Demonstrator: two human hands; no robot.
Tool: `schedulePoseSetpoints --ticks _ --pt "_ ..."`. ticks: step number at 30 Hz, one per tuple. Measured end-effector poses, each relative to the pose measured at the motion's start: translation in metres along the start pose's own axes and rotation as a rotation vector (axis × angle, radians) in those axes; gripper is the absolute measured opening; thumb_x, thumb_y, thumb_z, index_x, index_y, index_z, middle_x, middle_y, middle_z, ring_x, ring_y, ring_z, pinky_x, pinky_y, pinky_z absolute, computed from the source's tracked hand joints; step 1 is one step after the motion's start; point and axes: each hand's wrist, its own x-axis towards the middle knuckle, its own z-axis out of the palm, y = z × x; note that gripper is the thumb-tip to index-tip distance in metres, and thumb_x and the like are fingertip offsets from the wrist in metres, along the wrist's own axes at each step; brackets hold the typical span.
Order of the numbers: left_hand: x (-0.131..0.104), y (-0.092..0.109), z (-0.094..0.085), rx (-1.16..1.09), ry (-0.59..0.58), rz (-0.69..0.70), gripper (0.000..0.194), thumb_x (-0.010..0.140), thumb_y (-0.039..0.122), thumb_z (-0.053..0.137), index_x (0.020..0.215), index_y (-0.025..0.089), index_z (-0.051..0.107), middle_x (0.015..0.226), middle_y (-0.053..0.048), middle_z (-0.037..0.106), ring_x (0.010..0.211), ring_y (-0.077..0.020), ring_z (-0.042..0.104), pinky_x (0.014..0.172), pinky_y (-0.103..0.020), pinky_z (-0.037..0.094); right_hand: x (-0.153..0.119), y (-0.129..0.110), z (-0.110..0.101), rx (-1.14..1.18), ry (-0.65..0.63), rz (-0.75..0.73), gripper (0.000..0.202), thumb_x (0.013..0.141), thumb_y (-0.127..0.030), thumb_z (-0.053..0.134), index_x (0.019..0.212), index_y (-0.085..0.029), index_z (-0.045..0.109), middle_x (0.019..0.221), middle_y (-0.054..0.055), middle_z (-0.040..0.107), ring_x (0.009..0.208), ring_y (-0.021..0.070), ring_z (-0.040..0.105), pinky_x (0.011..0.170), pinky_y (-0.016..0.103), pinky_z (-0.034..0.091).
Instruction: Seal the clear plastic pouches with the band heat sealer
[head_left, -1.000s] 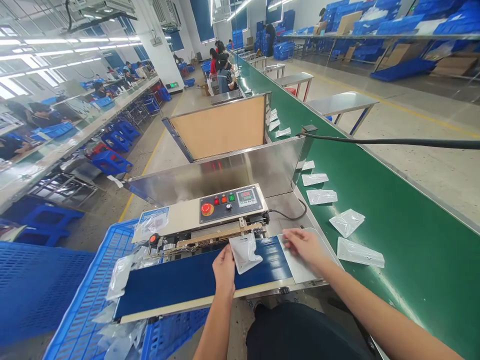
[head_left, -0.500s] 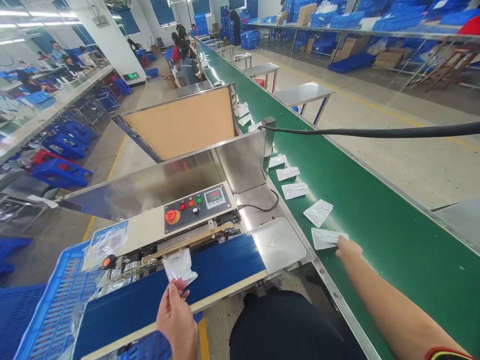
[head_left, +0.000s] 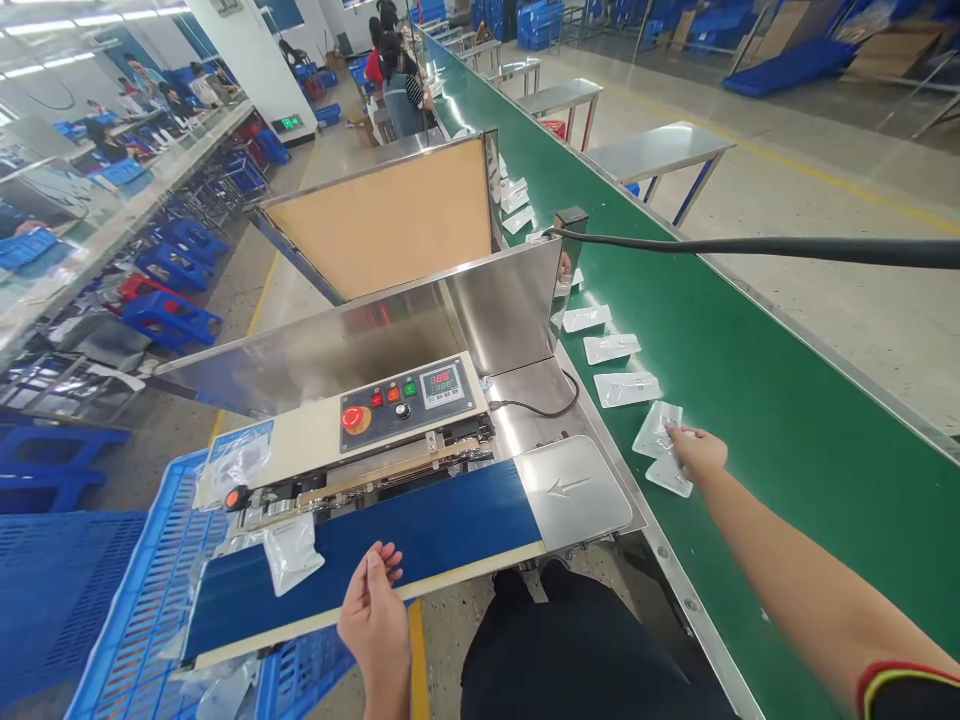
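Observation:
My right hand [head_left: 701,455] reaches over the green conveyor belt, its fingers closed on the edge of a small white pouch [head_left: 654,428]. A second white pouch [head_left: 670,477] lies beside and partly under that hand. My left hand [head_left: 375,595] hovers at the front edge of the sealing machine's blue belt [head_left: 450,520]; it is empty, with fingers loosely curled and apart. To its left, another white pouch [head_left: 291,555] hangs over the blue belt, its upper edge at the machine's sealing track [head_left: 382,478].
The control panel [head_left: 405,405] has a red button and lit digits. More pouches [head_left: 626,388] line the green conveyor [head_left: 757,400]. A blue crate [head_left: 127,610] stands under the machine's left end. A black cable [head_left: 735,246] crosses above the conveyor. People [head_left: 401,85] work farther along.
My left hand has let go of its pouch, which has moved left along the blue belt. My right hand has shifted from the nearest pouch to the one beyond it. The view has turned slightly.

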Motion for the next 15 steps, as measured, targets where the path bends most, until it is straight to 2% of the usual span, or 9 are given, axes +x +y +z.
schedulePoseSetpoints --ticks 2,4,6,7,9,10,12,13,15 --pt "-0.008 0.003 0.010 0.027 -0.055 0.030 0.058 0.087 0.067 0.073 0.111 0.014 0.080 0.101 -0.013 0.082 0.084 -0.0256 0.078 0.071 -0.036 0.064 -0.017 -0.015 -0.010 -0.048 -0.027 -0.029 0.041 0.079 -0.055 0.079 0.090 -0.015 0.077 0.057 0.002 0.056 0.055 0.0213 0.053 0.062 0.037 0.047" --pt "-0.018 0.009 0.028 0.046 -0.153 0.079 0.059 0.088 0.068 0.072 0.110 0.013 0.081 0.103 -0.015 0.082 0.085 -0.0277 0.079 0.072 -0.038 0.065 -0.045 -0.036 -0.025 -0.021 -0.057 -0.158 0.044 0.077 -0.057 0.080 0.092 -0.017 0.077 0.056 0.000 0.055 0.056 0.0199 0.052 0.063 0.035 0.045" --pt "-0.033 0.018 0.052 0.053 -0.297 0.143 0.056 0.091 0.066 0.071 0.109 0.014 0.081 0.103 -0.016 0.082 0.089 -0.0294 0.079 0.078 -0.040 0.066 -0.085 -0.061 -0.041 0.079 -0.076 -0.332 0.048 0.076 -0.064 0.080 0.090 -0.018 0.076 0.065 0.003 0.063 0.061 0.0201 0.055 0.065 0.034 0.047" --pt "-0.041 0.023 0.065 0.053 -0.390 0.185 0.054 0.092 0.064 0.070 0.110 0.015 0.082 0.105 -0.016 0.082 0.094 -0.0300 0.080 0.084 -0.041 0.066 -0.107 -0.074 -0.048 0.133 -0.101 -0.425 0.048 0.075 -0.065 0.080 0.087 -0.019 0.075 0.076 0.007 0.069 0.068 0.0210 0.060 0.068 0.033 0.049" --pt "-0.057 0.037 0.091 0.051 -0.593 0.291 0.048 0.096 0.059 0.068 0.117 0.018 0.081 0.116 -0.016 0.081 0.107 -0.0309 0.078 0.095 -0.044 0.063 -0.155 -0.095 -0.058 0.222 -0.229 -0.600 0.044 0.075 -0.064 0.082 0.078 -0.022 0.071 0.098 0.009 0.075 0.082 0.0232 0.065 0.074 0.033 0.052" --pt "-0.065 0.044 0.102 0.045 -0.690 0.344 0.047 0.098 0.056 0.067 0.124 0.019 0.080 0.125 -0.016 0.079 0.115 -0.0311 0.076 0.101 -0.044 0.061 -0.178 -0.104 -0.060 0.257 -0.330 -0.657 0.042 0.076 -0.061 0.083 0.075 -0.022 0.069 0.101 0.009 0.076 0.085 0.0234 0.066 0.076 0.032 0.053" --pt "-0.077 0.056 0.121 -0.001 -0.829 0.423 0.046 0.102 0.052 0.062 0.133 0.022 0.076 0.135 -0.014 0.076 0.124 -0.0303 0.072 0.108 -0.044 0.057 -0.218 -0.115 -0.059 0.298 -0.548 -0.697 0.039 0.077 -0.057 0.083 0.071 -0.022 0.066 0.092 0.007 0.075 0.082 0.0222 0.066 0.075 0.031 0.053" --pt "-0.081 0.060 0.127 -0.028 -0.861 0.440 0.044 0.105 0.051 0.058 0.133 0.022 0.076 0.134 -0.013 0.076 0.124 -0.0295 0.072 0.109 -0.043 0.056 -0.233 -0.117 -0.058 0.303 -0.630 -0.684 0.039 0.077 -0.056 0.084 0.070 -0.022 0.065 0.085 0.005 0.073 0.077 0.0209 0.065 0.072 0.031 0.052" --pt "-0.085 0.064 0.133 -0.058 -0.869 0.433 0.043 0.108 0.049 0.052 0.121 0.021 0.081 0.120 -0.012 0.081 0.112 -0.0274 0.075 0.102 -0.040 0.058 -0.254 -0.118 -0.054 0.289 -0.715 -0.629 0.040 0.076 -0.056 0.085 0.071 -0.022 0.066 0.073 0.002 0.068 0.068 0.0185 0.060 0.065 0.029 0.050"
